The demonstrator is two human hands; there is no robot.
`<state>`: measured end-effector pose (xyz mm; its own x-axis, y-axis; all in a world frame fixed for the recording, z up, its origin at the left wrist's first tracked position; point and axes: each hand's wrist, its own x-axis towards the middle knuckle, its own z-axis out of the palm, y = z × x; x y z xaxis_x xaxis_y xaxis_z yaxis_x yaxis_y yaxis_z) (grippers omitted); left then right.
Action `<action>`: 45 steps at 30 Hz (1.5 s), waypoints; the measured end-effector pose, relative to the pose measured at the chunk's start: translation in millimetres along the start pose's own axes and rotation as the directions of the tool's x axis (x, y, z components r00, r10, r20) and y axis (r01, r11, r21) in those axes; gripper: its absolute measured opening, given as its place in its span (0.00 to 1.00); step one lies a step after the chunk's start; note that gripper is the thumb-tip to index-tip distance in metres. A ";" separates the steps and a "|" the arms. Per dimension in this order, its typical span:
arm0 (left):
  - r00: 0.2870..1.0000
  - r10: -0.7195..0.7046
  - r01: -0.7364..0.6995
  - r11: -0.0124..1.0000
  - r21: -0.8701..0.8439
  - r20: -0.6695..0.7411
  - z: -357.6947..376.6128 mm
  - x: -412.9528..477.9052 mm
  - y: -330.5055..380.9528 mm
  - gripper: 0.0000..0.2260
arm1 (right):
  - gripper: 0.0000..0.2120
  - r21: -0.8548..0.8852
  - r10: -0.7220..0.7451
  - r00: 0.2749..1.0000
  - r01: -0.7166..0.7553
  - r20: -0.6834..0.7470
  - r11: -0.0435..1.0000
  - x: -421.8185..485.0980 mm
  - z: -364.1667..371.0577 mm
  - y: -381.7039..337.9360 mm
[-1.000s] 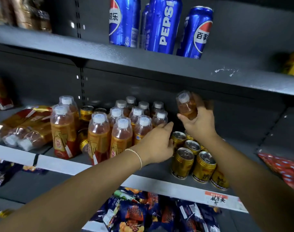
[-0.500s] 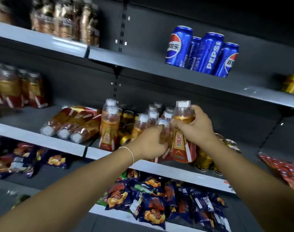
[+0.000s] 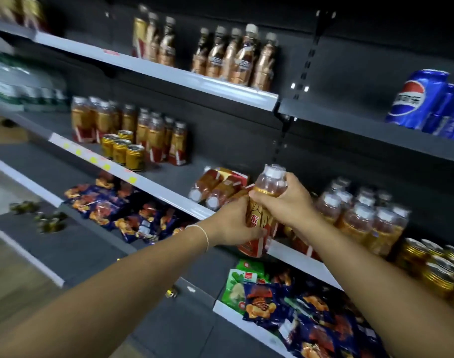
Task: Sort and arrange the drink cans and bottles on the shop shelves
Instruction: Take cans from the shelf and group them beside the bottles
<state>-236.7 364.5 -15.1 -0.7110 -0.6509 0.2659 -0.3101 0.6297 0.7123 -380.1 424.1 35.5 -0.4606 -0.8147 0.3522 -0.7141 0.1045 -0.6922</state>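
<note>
Both hands are on one tea bottle [image 3: 270, 182], held roughly upright just in front of the middle shelf [image 3: 166, 193] edge. The left hand [image 3: 232, 226] has its fingers wrapped round the label low down, while the right hand [image 3: 288, 202] fingers clamp round its shoulder. More upright bottles [image 3: 362, 220] stand on the shelf just to the right.

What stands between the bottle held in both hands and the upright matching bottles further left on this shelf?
The bottles lying on their sides rest on the shelf just left of the held bottle. Beyond them the shelf looks bare up to the upright bottles; the gold cans front only their left part.
</note>
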 end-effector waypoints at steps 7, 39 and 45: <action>0.954 -0.187 0.204 0.978 0.052 -0.234 -62.6 -30.4 -53.2 0.34 | 0.37 0.073 -0.059 0.989 0.049 0.138 0.996 14.9 81.7 -64.0; 0.574 -0.599 0.636 0.756 -0.158 -0.559 -259.0 9.5 -297.9 0.26 | 0.21 0.356 -0.485 0.711 0.339 0.510 0.871 232.5 364.1 -178.3; 0.509 -0.626 0.631 0.738 -0.238 -0.591 -289.0 2.0 -342.5 0.24 | 0.10 0.245 -0.491 0.727 0.426 0.481 0.871 262.7 405.6 -188.6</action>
<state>50.4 25.0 -70.8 0.2050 -0.9760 0.0732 -0.5276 -0.0472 0.8482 -152.6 -41.0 3.1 0.2691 -0.9175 0.2928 -0.6892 -0.3958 -0.6069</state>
